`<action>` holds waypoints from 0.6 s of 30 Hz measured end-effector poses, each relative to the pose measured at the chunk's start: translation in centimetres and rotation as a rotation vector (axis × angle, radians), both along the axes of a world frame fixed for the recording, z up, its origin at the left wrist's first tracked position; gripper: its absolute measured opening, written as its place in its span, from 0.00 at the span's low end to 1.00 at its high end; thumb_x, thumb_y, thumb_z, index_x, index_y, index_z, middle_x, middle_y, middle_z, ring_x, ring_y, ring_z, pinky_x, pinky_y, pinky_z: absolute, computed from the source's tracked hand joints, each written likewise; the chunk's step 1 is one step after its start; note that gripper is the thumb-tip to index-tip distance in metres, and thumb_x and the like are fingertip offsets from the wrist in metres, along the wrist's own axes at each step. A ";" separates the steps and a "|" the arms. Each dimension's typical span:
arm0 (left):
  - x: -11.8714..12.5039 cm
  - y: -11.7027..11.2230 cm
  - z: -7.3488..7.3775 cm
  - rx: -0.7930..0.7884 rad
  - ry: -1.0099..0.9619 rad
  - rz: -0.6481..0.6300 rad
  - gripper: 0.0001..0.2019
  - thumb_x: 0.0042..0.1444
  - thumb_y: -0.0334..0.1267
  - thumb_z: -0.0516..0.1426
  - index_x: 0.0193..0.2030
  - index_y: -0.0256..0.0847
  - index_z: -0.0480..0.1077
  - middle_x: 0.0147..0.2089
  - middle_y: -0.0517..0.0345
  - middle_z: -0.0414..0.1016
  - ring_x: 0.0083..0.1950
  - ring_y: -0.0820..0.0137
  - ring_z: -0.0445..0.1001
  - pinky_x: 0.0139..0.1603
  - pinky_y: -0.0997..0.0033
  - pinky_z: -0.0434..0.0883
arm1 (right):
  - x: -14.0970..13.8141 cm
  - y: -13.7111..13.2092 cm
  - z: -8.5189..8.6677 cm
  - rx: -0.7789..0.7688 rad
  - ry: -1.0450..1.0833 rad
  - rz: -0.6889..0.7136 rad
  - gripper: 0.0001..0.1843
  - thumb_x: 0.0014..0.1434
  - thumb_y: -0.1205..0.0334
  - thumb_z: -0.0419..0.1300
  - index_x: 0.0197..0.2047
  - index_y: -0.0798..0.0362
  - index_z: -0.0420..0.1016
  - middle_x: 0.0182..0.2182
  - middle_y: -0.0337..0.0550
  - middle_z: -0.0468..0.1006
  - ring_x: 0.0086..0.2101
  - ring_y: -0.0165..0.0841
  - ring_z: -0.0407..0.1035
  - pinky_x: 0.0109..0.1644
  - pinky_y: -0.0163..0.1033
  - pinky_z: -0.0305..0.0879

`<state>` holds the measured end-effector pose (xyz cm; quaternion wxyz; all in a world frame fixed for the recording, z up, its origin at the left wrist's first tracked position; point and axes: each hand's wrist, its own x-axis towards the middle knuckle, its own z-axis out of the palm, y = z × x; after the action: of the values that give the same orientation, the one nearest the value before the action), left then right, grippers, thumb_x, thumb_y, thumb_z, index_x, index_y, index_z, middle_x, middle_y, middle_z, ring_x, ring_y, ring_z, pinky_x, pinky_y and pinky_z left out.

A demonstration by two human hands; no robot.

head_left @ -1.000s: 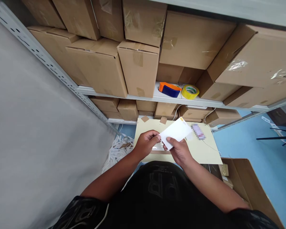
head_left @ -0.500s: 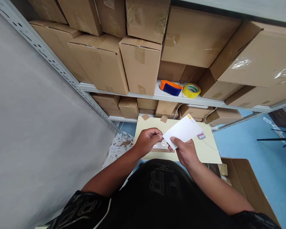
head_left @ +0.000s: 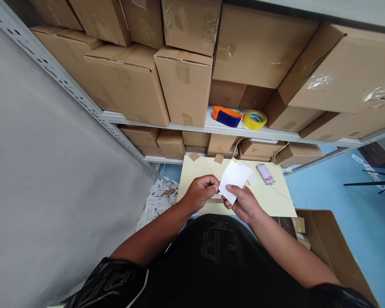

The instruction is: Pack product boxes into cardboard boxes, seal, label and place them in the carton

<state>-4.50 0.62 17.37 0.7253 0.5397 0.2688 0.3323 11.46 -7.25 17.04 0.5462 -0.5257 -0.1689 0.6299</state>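
Observation:
My right hand [head_left: 245,205] grips a white paper label sheet [head_left: 233,176] between thumb and fingers. The sheet has a small yellow mark at its top edge and is bent. A paler flap shows at its right side; whether this is a separate layer I cannot tell. Closed in a pinch, my left hand [head_left: 200,194] meets the sheet's left edge with thumb and forefinger. Beneath both hands, a brown cardboard piece [head_left: 215,200] with shiny clear tape lies on the cream tabletop [head_left: 280,205], mostly hidden.
Cardboard boxes [head_left: 184,90] fill the shelves ahead. An orange-and-blue tape dispenser [head_left: 227,116] and a yellow tape roll [head_left: 255,120] sit on the shelf edge. A blurred-out device [head_left: 265,174] with a cable lies on the table. White strips [head_left: 157,201] pile at left; an open carton [head_left: 324,235] stands at right.
The sheet has turned more upright, bent and shifted left, with a paler flap now showing. More of the blurred device is exposed. My left hand stays pinched at the sheet's edge.

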 end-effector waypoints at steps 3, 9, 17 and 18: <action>0.3 -0.1 -1.1 0.015 0.021 0.084 0.05 0.54 0.37 0.60 0.30 0.39 0.72 0.30 0.61 0.72 0.34 0.72 0.70 0.41 0.70 0.67 | 0.6 0.6 -1.7 -0.052 -0.148 -0.095 0.24 0.48 0.48 0.75 0.42 0.51 0.74 0.30 0.38 0.77 0.26 0.30 0.69 0.27 0.35 0.65; 0.5 -0.1 -2.3 0.099 0.146 0.206 0.05 0.53 0.38 0.59 0.30 0.40 0.72 0.30 0.62 0.71 0.33 0.72 0.67 0.37 0.72 0.65 | 0.6 0.7 -1.8 0.242 -0.577 -0.112 0.19 0.52 0.52 0.73 0.45 0.48 0.77 0.36 0.38 0.77 0.35 0.32 0.70 0.42 0.37 0.69; -0.3 -0.8 -3.1 0.217 0.224 0.262 0.06 0.53 0.39 0.58 0.29 0.40 0.72 0.32 0.59 0.73 0.36 0.70 0.71 0.40 0.71 0.68 | -1.6 1.9 -1.6 0.225 -0.686 0.087 0.09 0.57 0.57 0.61 0.29 0.50 0.79 0.24 0.37 0.76 0.28 0.33 0.68 0.35 0.37 0.63; -0.6 -0.8 -3.4 0.211 0.241 0.274 0.05 0.53 0.38 0.58 0.29 0.40 0.72 0.31 0.60 0.73 0.35 0.70 0.70 0.39 0.71 0.67 | -1.7 2.0 -1.8 0.219 -0.697 0.085 0.09 0.57 0.58 0.60 0.28 0.50 0.78 0.23 0.36 0.76 0.28 0.33 0.68 0.34 0.37 0.63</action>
<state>-5.11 -0.23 13.94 0.5755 0.6070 0.3880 0.3871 9.77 -5.22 15.28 0.4821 -0.6398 -0.4329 0.4132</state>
